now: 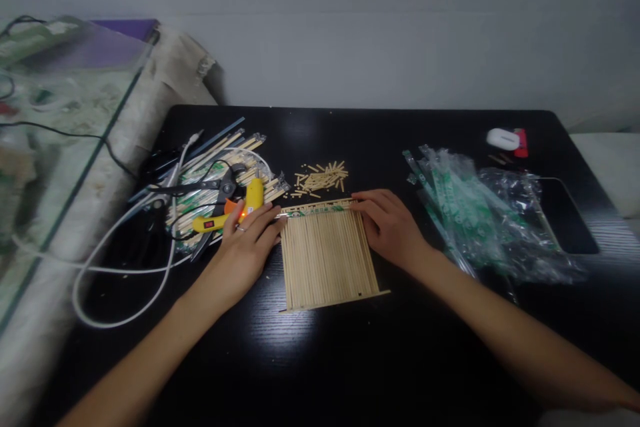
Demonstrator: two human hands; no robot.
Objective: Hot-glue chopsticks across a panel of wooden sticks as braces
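The head camera looks forward, down across the table (345, 373).

No text can be read (green print (320, 211) on the wrapper strip (302, 213) is blurred).

Dim Room, Soft Edges

I work in dim, greyish light, its source out of view. The dark table (340, 373) throws back a streaky pale glare near the sticks (327, 257), with more sheen at its right edge. A small orange glow shows by my left fingers (263, 215). The middle looks sharpest; leftward the glass (100, 100) smears, and the wide lens stretches my forearms (500, 323).
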